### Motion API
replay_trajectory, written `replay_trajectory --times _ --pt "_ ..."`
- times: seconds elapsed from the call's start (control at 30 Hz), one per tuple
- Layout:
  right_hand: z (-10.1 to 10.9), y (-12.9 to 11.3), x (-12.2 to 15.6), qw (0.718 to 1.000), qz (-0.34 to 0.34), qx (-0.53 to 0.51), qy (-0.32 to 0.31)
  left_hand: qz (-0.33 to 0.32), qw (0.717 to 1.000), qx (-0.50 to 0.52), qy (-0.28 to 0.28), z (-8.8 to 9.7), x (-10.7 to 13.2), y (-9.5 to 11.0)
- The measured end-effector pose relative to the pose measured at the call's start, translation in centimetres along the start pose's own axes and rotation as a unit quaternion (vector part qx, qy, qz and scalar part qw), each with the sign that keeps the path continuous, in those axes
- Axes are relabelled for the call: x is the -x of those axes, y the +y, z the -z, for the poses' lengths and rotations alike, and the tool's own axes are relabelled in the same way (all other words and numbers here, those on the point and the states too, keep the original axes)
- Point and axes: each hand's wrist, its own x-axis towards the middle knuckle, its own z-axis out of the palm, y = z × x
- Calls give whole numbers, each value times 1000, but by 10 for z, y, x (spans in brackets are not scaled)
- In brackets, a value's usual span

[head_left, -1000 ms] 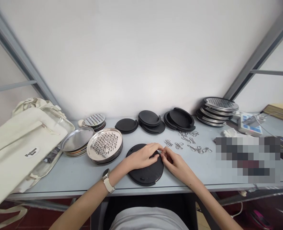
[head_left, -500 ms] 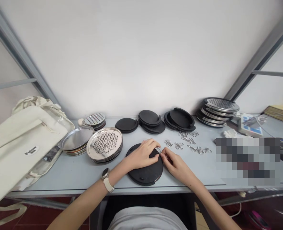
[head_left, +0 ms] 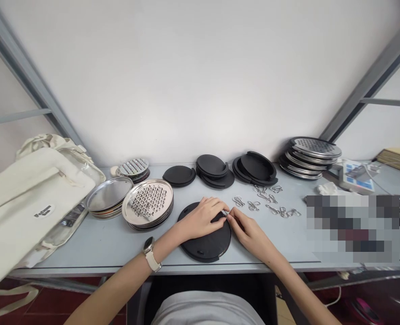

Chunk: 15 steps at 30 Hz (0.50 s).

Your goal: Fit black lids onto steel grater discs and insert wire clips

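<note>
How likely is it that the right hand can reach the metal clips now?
Probably yes. The right hand lies just below the metal clips and nothing seems to stand between them. It holds a small metal piece at the black disc's edge, so it may need to let go first.

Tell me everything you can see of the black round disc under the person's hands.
The round black disc, matte and plastic-looking, lies flat on the pale grey table near its front edge. A small slot-like mark shows near its lower rim. The left hand rests on it; the right hand is beside its right edge.
</note>
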Motion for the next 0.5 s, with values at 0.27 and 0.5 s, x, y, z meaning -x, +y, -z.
replay_trajectory --times 0.27,0.5 --pt "-1 1 1 1000 -5 21 1 -8 1000 27 -3 0 0 -1" --pt "-1 3 0 998 20 53 -6 -10 999 35 2 -1 1 -1"
